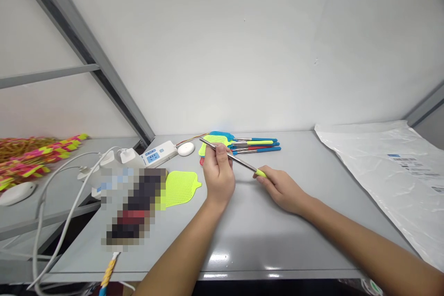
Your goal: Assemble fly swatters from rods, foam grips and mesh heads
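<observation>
A metal swatter handle [243, 163] with a yellow-green grip slants across the middle of the view. My left hand [219, 175] pinches its metal rod near the upper left end, fingers closed. Around the grip at the lower right end, my right hand [284, 190] is closed, hiding most of it. No swatter head shows on the rod. A loose yellow-green perforated swatter head [182, 188] lies on the table left of my left hand. Behind the hands is a pile of fly swatters [256, 144] with blue, yellow-green and red parts, partly hidden by my left hand.
A white plastic mailing bag [385, 162] covers the right side of the grey table [277, 245]. To the left are a pixelated object [137, 208], a power strip [157, 154] with plugs and cables, and a round white device [186, 149]. Colourful bundles [38, 157] lie far left.
</observation>
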A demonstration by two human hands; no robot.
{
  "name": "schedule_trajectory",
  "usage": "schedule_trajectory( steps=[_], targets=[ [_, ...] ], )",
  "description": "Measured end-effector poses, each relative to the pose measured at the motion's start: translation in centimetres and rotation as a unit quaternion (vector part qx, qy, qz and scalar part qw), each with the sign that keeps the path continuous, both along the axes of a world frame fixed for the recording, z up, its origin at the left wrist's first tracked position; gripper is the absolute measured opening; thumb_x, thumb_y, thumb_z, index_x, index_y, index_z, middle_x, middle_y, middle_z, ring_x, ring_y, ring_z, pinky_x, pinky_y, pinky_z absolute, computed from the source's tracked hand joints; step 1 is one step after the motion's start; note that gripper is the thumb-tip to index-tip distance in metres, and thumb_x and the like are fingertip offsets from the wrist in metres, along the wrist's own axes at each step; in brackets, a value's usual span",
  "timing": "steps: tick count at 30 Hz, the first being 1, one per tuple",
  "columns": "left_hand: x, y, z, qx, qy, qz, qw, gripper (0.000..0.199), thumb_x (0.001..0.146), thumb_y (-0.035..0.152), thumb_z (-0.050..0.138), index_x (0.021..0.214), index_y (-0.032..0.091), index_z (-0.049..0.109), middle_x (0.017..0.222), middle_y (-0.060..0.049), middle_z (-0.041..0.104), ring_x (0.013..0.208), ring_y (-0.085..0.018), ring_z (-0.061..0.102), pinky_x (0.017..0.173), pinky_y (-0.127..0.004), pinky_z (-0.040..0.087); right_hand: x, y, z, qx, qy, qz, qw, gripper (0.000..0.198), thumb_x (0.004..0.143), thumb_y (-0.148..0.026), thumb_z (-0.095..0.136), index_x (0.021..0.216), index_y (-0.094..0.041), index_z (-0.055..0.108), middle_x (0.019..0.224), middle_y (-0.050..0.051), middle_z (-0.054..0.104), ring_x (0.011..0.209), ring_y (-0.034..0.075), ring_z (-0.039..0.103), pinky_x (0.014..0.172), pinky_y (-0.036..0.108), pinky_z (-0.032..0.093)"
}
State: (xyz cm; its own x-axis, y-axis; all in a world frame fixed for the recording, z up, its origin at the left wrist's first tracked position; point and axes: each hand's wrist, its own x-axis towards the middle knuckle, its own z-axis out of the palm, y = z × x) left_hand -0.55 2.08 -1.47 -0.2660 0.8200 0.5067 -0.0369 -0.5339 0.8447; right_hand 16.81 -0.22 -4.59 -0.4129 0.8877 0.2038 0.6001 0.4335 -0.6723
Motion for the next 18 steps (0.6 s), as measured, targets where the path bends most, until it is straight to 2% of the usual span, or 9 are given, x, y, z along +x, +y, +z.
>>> schedule_trajectory(
  steps=[6,13,15,18],
  targets=[
    [0.7,-0.6,-0.9,-0.056,0.152,-0.111,0.981,0.028,0.095,0.044,0.043,0.093,0.02,0.056,0.071,0.001,0.052,0.059,-0.01,0.046,0.056,-0.022,0.038,-0.2,-0.2,0.3,-0.017,0.054,-0.009,0.998,0.03,0.099,-0.044,0.031,0.092,-0.023,0.052,0.074,-0.002,0.055,0.065,0.015,0.05,0.063,0.028,0.038],
    [0.9,-0.6,-0.7,-0.04,0.262,-0.157,0.951,0.027,0.095,0.041,0.042,0.092,0.02,0.059,0.079,-0.002,0.058,0.073,-0.015,0.052,0.069,-0.027,0.041,-1.1,-0.5,-0.1,-0.041,0.146,-0.009,0.988,0.035,0.098,-0.047,0.031,0.08,-0.022,0.046,0.066,-0.004,0.046,0.059,0.012,0.041,0.056,0.026,0.034],
    [1.0,-0.6,-0.7,-0.025,0.286,-0.165,0.944,0.026,0.095,0.039,0.043,0.091,0.02,0.059,0.082,-0.004,0.059,0.077,-0.017,0.053,0.071,-0.028,0.041,-1.3,-0.5,-0.1,-0.046,0.157,0.006,0.987,0.035,0.099,-0.045,0.03,0.082,-0.021,0.047,0.071,-0.002,0.051,0.063,0.013,0.045,0.059,0.026,0.038],
    [1.1,-0.5,-0.9,-0.001,0.316,-0.162,0.935,0.024,0.095,0.037,0.043,0.085,0.02,0.057,0.081,-0.003,0.056,0.077,-0.017,0.051,0.072,-0.028,0.04,-1.2,-0.3,0.2,-0.021,0.147,0.016,0.989,0.033,0.099,-0.043,0.031,0.088,-0.02,0.051,0.088,0.003,0.058,0.08,0.017,0.053,0.073,0.03,0.044]
  ],
)
